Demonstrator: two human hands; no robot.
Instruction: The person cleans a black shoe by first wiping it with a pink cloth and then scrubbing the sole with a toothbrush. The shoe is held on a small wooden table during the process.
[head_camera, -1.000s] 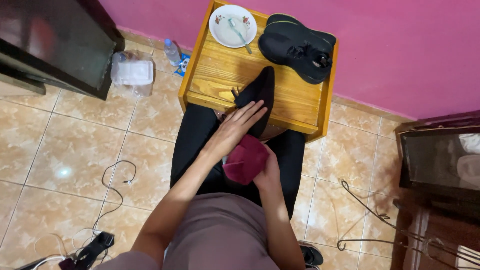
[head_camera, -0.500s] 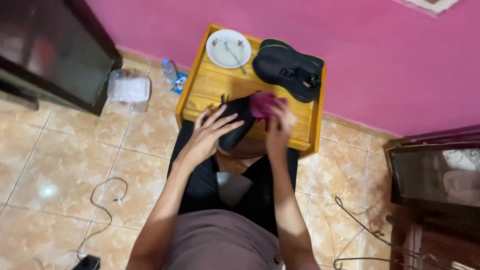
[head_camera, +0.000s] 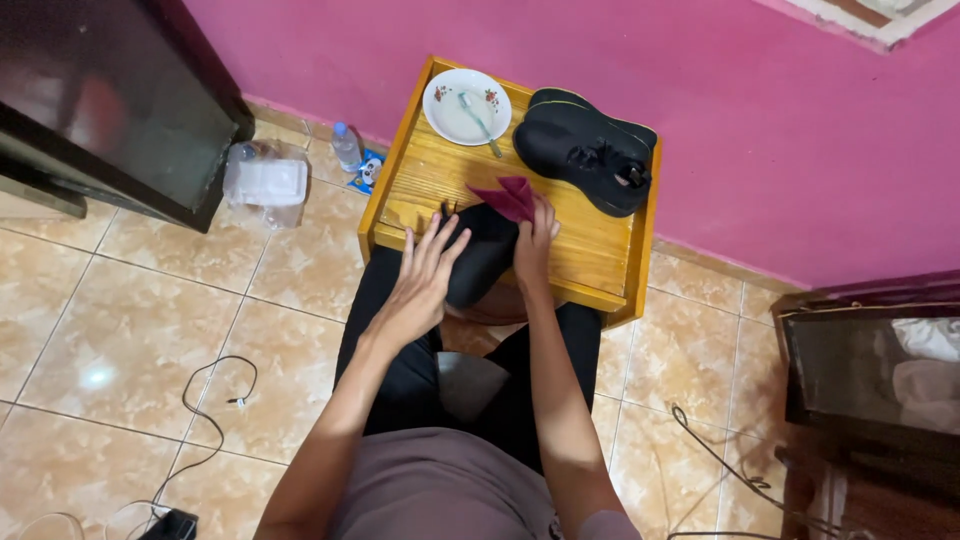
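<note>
Right hand (head_camera: 535, 245): fingers pinched on a small maroon cloth (head_camera: 507, 196), soft and folded into points, pressed at the top of a black shoe (head_camera: 480, 255) that lies half over the near rim of a wooden tray table (head_camera: 590, 250). Left hand (head_camera: 420, 285): open, fingers spread, palm flat against the shoe's side, gripping nothing. Progress, as judged: wiping of this shoe looks under way, not finished; a second black shoe (head_camera: 585, 150), matte with a thick sole, rests at the table's far right, untouched by either hand. Also present: round white plate (head_camera: 466, 105) with small floral marks, carrying a toothbrush (head_camera: 480, 122); varnished yellow pine tabletop with raised edges; glossy beige floor tiles (head_camera: 150, 300); pink painted wall (head_camera: 750, 120).
</note>
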